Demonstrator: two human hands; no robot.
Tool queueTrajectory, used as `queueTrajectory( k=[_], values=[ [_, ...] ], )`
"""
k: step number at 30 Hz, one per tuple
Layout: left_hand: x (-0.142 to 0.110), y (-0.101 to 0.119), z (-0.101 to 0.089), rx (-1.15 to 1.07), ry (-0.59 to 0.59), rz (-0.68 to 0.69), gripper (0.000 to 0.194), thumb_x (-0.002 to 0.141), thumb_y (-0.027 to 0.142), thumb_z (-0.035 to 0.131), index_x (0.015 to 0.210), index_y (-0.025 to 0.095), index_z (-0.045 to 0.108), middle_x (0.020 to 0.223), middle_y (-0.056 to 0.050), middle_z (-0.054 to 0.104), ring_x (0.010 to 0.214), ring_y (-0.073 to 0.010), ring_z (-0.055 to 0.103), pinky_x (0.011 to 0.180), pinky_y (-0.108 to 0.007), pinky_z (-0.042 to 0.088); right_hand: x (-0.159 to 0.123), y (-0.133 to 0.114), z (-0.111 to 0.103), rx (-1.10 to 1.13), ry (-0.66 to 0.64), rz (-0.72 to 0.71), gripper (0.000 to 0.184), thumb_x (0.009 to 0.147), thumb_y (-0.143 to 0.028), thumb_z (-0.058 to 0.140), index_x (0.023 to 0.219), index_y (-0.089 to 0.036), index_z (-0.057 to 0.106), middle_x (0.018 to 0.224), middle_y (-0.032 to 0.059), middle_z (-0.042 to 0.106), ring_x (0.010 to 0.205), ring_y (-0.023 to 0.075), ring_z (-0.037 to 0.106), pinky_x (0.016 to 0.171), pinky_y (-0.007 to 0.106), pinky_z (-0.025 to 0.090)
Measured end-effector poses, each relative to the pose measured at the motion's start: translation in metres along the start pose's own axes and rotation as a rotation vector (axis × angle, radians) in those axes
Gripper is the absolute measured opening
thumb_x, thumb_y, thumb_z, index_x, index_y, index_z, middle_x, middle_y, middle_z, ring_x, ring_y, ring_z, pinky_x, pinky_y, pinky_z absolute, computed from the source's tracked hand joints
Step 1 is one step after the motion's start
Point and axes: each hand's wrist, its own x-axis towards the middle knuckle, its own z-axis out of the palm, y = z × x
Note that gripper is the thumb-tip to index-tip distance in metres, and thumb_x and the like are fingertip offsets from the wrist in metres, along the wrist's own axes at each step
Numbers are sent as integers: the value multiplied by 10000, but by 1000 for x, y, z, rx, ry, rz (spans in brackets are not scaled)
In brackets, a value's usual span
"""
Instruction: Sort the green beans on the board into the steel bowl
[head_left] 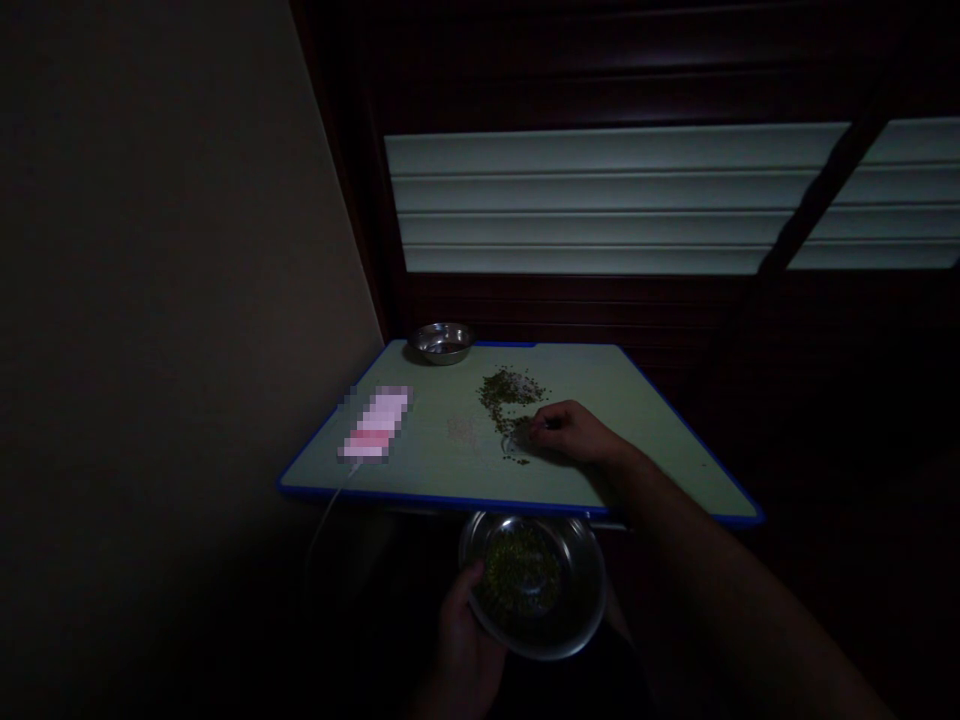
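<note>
My left hand (469,625) grips the near left rim of a steel bowl (585,590), its thumb over the edge. Small green grains (521,570), like mung beans, cover part of the bowl's bottom. The bowl is just below the table's front edge, tilted toward me. Over the tabletop, my right hand (566,430) is closed, fingertips pinched beside a small pale, see-through piece (513,442) that it seems to hold; its kind is unclear in the dim light. Loose green grains (510,388) lie spread in a patch beyond and left of these fingers.
The pale table (585,365) has a blue edge. A second steel bowl (441,345) stands at its back left corner. A blurred-out phone (376,425) with a cable (324,520) lies on the left. A wall and dark panelled doors (585,200) close in behind.
</note>
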Motion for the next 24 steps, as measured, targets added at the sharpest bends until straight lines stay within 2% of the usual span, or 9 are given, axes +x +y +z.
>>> queueTrajectory(
  k=[5,11,18,24],
  values=[
    [-1,1,3,2,-5,-2,290,822,223,607,1074,135,721,905,-109,787,1003,-306,699,979,-472,476,2,2,-1,-6,34,-59,200,645,-339,691,636,-145,642,628,18,598,613,125,493,619,286,403],
    [-2,0,3,14,12,19,265,823,217,608,1044,126,723,884,-102,788,956,-286,713,966,-456,488,1,3,-1,-23,15,10,195,635,-341,656,613,-154,605,558,-12,532,543,109,446,543,266,346],
    [-2,0,3,8,29,5,282,815,221,603,1056,145,728,877,-95,789,964,-297,712,975,-465,481,1,-1,-3,-5,35,-21,165,600,-314,654,588,-156,606,582,-8,557,592,116,465,597,272,381],
    [-4,1,5,15,26,4,278,825,220,589,1045,123,729,883,-114,788,1017,-311,693,991,-490,468,-1,-2,-3,-17,31,13,173,597,-315,651,570,-159,582,557,-13,526,558,110,444,559,266,356]
  ],
)
